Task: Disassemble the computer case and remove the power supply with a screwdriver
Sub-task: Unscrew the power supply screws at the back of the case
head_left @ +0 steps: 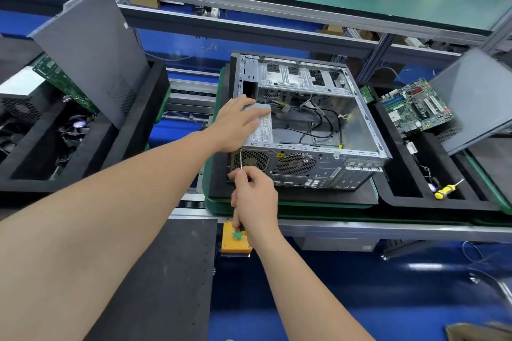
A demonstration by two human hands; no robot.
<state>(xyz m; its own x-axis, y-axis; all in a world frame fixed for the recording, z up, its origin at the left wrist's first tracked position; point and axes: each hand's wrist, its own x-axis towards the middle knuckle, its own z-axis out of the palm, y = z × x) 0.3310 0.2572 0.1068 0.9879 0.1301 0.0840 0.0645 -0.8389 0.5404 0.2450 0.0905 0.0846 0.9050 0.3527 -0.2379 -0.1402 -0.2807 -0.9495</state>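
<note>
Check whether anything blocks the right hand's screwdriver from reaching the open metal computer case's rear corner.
Nothing visible does. The right hand holds the thin steel screwdriver, its tip at the upper left rear corner of the silver metal computer case. The left hand rests on the grey box-shaped power supply, above that path.

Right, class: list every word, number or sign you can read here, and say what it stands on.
White label on the grey metal power supply: printed text, too small to read.
Yellow sticker on the silver computer case: blurred.
Green circuit board: markings too small.
Nothing can be quoted.
</note>
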